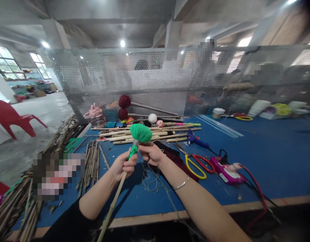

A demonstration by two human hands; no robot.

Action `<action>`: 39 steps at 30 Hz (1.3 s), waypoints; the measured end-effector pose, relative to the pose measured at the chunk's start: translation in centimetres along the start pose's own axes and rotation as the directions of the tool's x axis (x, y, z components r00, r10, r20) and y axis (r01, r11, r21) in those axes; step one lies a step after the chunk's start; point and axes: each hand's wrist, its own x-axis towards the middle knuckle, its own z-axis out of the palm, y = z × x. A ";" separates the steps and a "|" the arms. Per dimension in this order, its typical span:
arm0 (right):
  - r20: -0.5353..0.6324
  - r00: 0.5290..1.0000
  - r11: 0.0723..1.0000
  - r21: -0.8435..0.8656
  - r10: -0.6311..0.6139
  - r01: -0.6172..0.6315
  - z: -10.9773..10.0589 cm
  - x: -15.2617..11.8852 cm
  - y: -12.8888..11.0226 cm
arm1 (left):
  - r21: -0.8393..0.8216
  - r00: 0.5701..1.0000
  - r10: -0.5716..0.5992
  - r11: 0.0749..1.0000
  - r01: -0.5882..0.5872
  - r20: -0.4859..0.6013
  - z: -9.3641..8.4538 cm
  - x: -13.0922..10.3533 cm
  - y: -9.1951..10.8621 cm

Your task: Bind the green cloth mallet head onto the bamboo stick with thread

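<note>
Head view: the left hand [124,164] closes round a pale wooden stick [114,200] slanting up and rightward to a green cloth-wrapped ball [141,132] above the blue tabletop [271,151]; the right hand [151,153], nearer the ball, pinches its grey-banded neck [136,142].

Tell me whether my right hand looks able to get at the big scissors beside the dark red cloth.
Probably yes: the scissors lie close to the right forearm, handles uncovered. The right hand is busy at the green head's neck, but the left grips the stick.
</note>
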 end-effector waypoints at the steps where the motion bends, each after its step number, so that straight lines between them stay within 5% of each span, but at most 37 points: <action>1: -0.009 1.000 1.000 0.006 0.009 -0.009 0.0 0.0 0.3 | 0.026 1.000 -0.009 1.000 0.009 -0.020 -0.3 0.0 0.0; 4: -0.041 0.999 1.000 0.023 0.016 -0.015 -0.3 0.2 0.7 | 0.270 0.986 0.017 0.963 0.029 -0.168 -0.4 0.3 0.4; 7: -0.095 0.995 0.999 0.045 0.013 -0.008 -0.6 0.5 0.7 | 0.603 0.899 0.336 0.791 -0.107 -0.282 0.8 0.5 0.9; 10: -0.147 0.989 1.000 0.023 0.008 -0.004 -0.5 0.6 0.8 | 0.860 0.755 0.631 0.472 -0.192 -0.178 2.1 0.6 0.8; 13: -0.166 0.986 0.999 -0.040 -0.016 0.010 -0.2 0.5 1.0 | 0.936 0.753 0.645 0.328 -0.124 -0.127 2.1 0.7 -0.1; 15: -0.162 0.986 0.995 -0.098 -0.050 0.034 0.0 0.5 1.2 | 0.922 0.757 0.640 0.360 -0.140 -0.135 1.4 1.0 -0.8; 20: -0.204 0.976 0.979 -0.200 -0.080 0.039 0.0 0.4 1.3 | 0.758 0.802 0.557 0.613 -0.223 -0.214 -0.3 1.2 -1.1; 29: -0.128 0.992 1.000 -0.027 0.001 -0.005 0.5 0.4 1.1 | 0.521 0.892 0.434 0.794 -0.314 -0.124 0.3 0.0 -0.3; 35: -0.020 1.000 0.999 0.032 0.017 -0.016 0.1 0.7 1.3 | 0.291 0.984 0.174 0.944 -0.159 -0.027 -0.6 0.0 0.2; 39: 0.021 0.997 0.996 0.048 0.076 -0.077 -0.7 0.5 1.8 | 0.351 0.994 0.017 0.936 0.023 -0.111 -0.9 0.4 0.0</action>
